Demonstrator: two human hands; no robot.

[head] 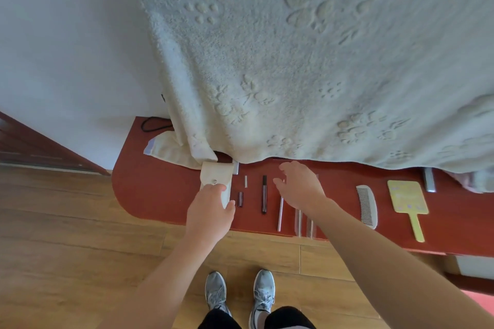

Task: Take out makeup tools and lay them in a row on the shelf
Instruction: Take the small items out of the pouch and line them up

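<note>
A cream pouch with a snap button point(217, 176) lies on the red shelf point(155, 189); my left hand point(211, 212) grips its near end. To its right lie a short dark tube point(240, 199), a small white stick point(246, 181), a long dark pencil point(264, 193), a silver stick point(280, 212) and two clear-handled tools point(304, 223), partly hidden by my right forearm. My right hand point(300, 185) hovers above the shelf with fingers spread and holds nothing. Farther right lie a white comb point(368, 205) and a yellow hand mirror point(407, 201).
A thick cream blanket point(307, 69) hangs over the back of the shelf. A cream cloth bag point(171, 148) and a black cord point(152, 124) lie at the left rear. A grey bar point(429, 179) sits at far right. Wooden floor and my shoes point(240, 294) lie below.
</note>
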